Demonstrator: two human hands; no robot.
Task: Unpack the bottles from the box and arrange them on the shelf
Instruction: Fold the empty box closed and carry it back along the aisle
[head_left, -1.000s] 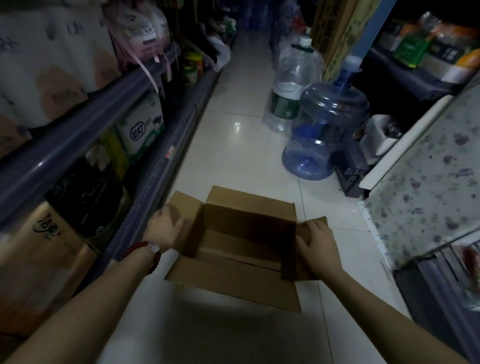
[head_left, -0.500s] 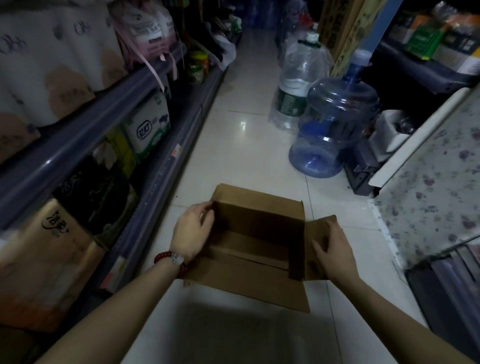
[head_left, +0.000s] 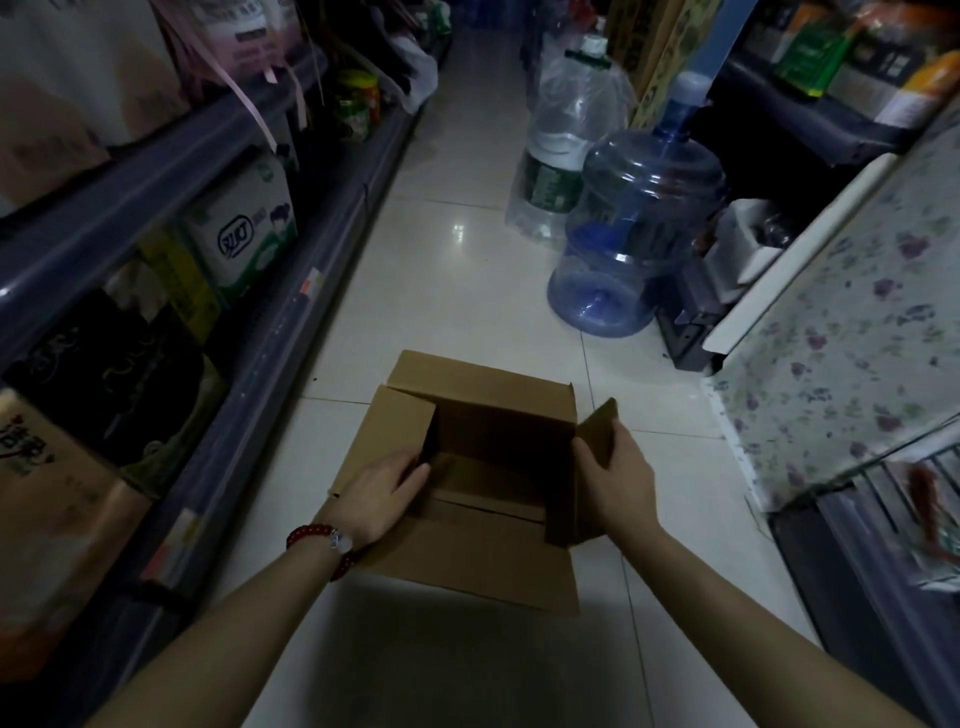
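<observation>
A brown cardboard box (head_left: 467, 561) sits on the white tiled floor in the aisle. Its inside looks bare, with no bottles visible in it. My left hand (head_left: 382, 496) presses the left flap inward over the opening. My right hand (head_left: 618, 483) grips the right flap, which stands almost upright. The far flap and the near flap lie folded outward. The shelf (head_left: 156, 171) runs along the left side of the aisle, packed with tissue packs and other goods.
A large blue water jug (head_left: 634, 234) and a clear bagged water bottle (head_left: 566, 130) stand on the floor beyond the box, to the right. A floral-covered counter (head_left: 852, 322) and a dark shelf line the right side. The tiled aisle continues ahead.
Both side flaps have swung inward: my left hand pushed the left flap over the opening, and my right hand raised the right flap from flat to nearly upright.
</observation>
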